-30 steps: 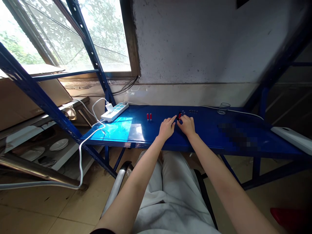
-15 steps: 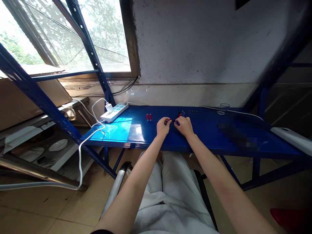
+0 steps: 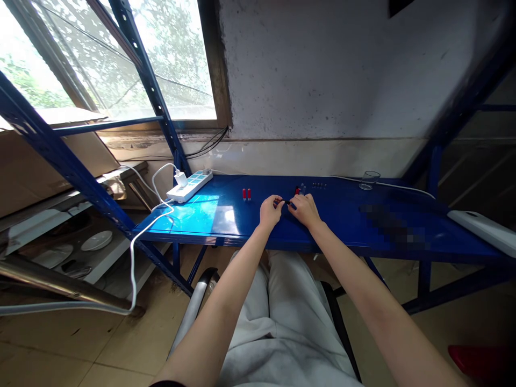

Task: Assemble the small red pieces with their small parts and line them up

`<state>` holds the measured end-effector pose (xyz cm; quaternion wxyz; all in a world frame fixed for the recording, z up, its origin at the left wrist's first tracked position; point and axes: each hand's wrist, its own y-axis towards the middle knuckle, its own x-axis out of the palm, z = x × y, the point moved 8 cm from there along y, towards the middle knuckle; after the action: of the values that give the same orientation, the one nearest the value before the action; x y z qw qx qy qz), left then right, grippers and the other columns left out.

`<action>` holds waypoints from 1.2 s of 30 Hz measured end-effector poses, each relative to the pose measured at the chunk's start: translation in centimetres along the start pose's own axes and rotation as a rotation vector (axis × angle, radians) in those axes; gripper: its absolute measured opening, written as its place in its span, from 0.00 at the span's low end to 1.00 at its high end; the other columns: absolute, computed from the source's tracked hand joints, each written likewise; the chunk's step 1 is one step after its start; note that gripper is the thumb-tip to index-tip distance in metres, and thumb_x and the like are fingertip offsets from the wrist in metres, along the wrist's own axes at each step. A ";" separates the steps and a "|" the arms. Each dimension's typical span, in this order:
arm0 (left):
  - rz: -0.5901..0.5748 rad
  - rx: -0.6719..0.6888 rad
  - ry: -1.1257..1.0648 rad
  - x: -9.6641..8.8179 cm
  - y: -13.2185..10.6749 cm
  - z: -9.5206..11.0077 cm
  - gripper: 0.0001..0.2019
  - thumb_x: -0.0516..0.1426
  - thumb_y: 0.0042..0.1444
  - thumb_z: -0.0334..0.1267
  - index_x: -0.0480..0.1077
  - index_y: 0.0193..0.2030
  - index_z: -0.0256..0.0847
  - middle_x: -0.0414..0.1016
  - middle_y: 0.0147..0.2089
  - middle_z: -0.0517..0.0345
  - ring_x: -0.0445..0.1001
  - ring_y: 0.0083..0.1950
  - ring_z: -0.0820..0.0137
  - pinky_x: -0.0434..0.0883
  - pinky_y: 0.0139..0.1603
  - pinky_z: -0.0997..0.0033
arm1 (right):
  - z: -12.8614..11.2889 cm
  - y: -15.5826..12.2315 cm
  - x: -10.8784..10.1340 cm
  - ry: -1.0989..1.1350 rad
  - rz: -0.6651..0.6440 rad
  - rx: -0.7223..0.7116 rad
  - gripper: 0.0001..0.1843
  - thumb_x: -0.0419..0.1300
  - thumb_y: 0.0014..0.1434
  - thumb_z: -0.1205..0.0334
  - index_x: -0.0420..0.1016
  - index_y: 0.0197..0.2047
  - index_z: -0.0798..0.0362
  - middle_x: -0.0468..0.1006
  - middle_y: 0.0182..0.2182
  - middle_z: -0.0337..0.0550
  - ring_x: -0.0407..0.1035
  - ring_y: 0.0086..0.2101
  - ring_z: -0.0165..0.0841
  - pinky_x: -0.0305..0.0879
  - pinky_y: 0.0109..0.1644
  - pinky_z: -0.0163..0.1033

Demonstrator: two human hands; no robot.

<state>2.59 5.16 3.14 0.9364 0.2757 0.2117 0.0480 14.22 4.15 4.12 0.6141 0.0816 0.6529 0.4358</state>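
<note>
Above the blue table, my left hand pinches one end of a small dark rod-like piece. Its other end is between the fingertips of my right hand, and the fingers hide much of it. To the left, two small red cylinders with pale lower ends stand side by side. Just beyond my right hand are a small red-and-black part and clear small parts, partly covered by the fingers. Several tiny metallic pieces sit in a row farther right.
A white power strip with a plugged-in adapter lies at the table's left end, its cable hanging off the edge. A clear glass stands at the back right. At the far right is a white object. Blue rack posts flank the table.
Both hands have shifted very slightly closer to me with the dark piece still between them. More of the clear parts behind my right hand shows. Nothing else has moved.
</note>
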 end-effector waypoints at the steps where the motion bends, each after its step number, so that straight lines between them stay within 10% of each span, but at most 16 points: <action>1: -0.005 0.000 0.010 0.0 0.0 0.0 0.06 0.55 0.54 0.35 0.70 0.38 0.39 0.74 0.37 0.53 0.70 0.34 0.71 0.69 0.38 0.69 | 0.0 0.0 0.0 -0.004 0.002 -0.002 0.10 0.50 0.58 0.66 0.69 0.29 0.56 0.72 0.27 0.46 0.62 0.30 0.34 0.44 0.36 0.40; 36: -0.037 0.039 -0.001 0.0 1.2 0.9 0.05 0.55 0.53 0.37 0.69 0.35 0.39 0.73 0.33 0.55 0.70 0.32 0.72 0.68 0.36 0.71 | 0.0 0.2 0.0 0.016 -0.005 0.057 0.13 0.48 0.60 0.62 0.69 0.29 0.56 0.70 0.26 0.45 0.61 0.28 0.34 0.44 0.35 0.40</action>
<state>3.03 5.68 4.48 0.9316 0.2902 0.2173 0.0265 14.12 4.28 4.20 0.6072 0.0941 0.6702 0.4162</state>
